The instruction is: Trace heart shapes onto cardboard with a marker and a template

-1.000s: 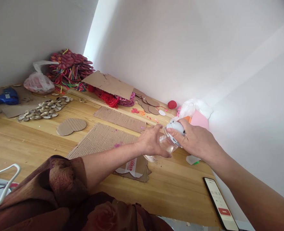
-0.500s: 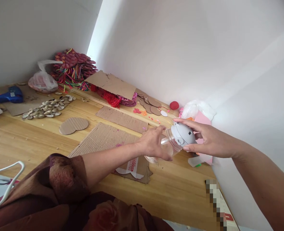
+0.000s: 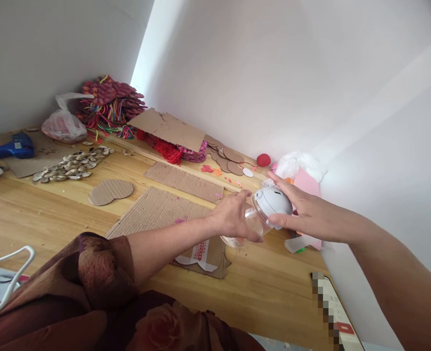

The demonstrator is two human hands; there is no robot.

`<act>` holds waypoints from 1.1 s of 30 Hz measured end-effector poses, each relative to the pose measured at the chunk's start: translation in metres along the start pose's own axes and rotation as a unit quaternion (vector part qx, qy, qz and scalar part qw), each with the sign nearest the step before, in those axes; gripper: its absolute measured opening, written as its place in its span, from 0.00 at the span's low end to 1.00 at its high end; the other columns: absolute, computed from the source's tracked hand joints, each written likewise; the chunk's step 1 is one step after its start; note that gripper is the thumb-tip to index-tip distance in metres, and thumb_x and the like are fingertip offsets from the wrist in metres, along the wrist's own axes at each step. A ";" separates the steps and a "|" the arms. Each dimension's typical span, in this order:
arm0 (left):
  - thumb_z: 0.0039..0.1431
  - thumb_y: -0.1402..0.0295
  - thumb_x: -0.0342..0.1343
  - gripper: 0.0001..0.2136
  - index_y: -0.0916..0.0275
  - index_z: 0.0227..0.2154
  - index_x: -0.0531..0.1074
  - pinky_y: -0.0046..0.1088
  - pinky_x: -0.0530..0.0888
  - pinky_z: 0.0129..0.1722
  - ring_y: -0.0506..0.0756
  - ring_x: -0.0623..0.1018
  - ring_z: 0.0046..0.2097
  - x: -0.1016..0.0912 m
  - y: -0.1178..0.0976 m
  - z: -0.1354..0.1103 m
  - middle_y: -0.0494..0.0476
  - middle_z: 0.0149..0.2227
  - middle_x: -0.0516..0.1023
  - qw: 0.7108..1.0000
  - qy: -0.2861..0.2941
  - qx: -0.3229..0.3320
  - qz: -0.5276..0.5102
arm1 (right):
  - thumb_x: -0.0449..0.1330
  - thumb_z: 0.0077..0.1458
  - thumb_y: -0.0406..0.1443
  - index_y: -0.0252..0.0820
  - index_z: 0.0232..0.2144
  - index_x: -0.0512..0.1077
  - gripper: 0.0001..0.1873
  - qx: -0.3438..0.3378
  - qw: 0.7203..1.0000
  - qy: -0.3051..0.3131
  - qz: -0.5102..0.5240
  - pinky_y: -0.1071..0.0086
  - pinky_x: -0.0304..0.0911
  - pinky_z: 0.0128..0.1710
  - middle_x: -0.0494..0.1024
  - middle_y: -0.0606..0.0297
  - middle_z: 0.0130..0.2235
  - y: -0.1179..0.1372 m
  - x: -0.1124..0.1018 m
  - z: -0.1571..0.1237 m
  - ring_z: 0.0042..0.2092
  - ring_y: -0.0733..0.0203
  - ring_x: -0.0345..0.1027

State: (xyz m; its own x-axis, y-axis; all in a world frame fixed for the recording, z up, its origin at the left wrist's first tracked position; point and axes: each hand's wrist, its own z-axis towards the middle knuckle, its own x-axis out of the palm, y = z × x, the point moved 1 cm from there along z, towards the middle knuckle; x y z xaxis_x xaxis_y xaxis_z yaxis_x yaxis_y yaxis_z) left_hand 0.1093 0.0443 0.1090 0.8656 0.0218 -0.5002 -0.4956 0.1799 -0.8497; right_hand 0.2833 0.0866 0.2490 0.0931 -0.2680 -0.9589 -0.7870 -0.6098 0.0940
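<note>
A clear plastic jar (image 3: 250, 225) lies tilted between my hands above the wooden table (image 3: 36, 214). My left hand (image 3: 233, 218) is wrapped round the jar's body. My right hand (image 3: 303, 209) grips the jar's white lid (image 3: 272, 202), with thumb below and fingers over the top. Under my hands lies a corrugated cardboard sheet (image 3: 157, 212) with a printed cardboard scrap (image 3: 201, 253) at its near edge.
A phone (image 3: 334, 317) lies at the table's right edge. Pink paper and a white plastic bag (image 3: 299, 168) sit by the wall. Further left are a cardboard heart (image 3: 110, 191), a pile of shells (image 3: 71, 163), a blue glue gun (image 3: 7, 147) and red tasselled ornaments (image 3: 107, 102).
My right hand has shifted its grip round the white lid, from on top to the side and back over it. My left hand has kept its hold on the jar.
</note>
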 end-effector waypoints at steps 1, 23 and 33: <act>0.30 0.48 0.76 0.58 0.61 0.66 0.60 0.49 0.75 0.60 0.71 0.75 0.61 -0.001 0.000 0.000 0.67 0.61 0.74 1.000 0.003 0.001 -0.012 | 0.65 0.55 0.56 0.58 0.76 0.40 0.57 -0.030 0.999 0.013 0.010 0.52 0.71 0.57 0.55 0.59 0.75 -0.003 -0.002 0.000 0.66 0.38 0.66; 0.30 0.49 0.76 0.55 0.62 0.64 0.63 0.50 0.76 0.57 0.71 0.77 0.58 -0.006 0.000 -0.001 0.65 0.56 0.78 0.999 -0.003 -0.029 -0.029 | 0.60 0.60 0.52 0.57 0.73 0.53 0.42 -0.013 0.998 -0.001 0.058 0.55 0.76 0.44 0.75 0.60 0.62 0.002 -0.003 0.000 0.48 0.48 0.78; 0.30 0.50 0.76 0.59 0.62 0.67 0.58 0.52 0.73 0.61 0.72 0.73 0.62 0.008 -0.004 0.003 0.68 0.61 0.73 0.999 -0.048 0.010 0.019 | 0.53 0.61 0.62 0.47 0.60 0.65 0.36 0.087 0.992 -0.088 -0.013 0.61 0.67 0.31 0.82 0.63 0.33 0.011 0.007 0.000 0.32 0.50 0.76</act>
State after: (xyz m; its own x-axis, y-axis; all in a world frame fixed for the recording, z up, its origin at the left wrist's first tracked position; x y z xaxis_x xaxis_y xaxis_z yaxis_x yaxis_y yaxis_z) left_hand 0.1185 0.0471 0.1089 0.8491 0.1236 -0.5136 -0.5282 0.1967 -0.8260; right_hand 0.2750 0.0779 0.2429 0.0191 -0.1091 -0.9939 -0.8804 -0.4729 0.0350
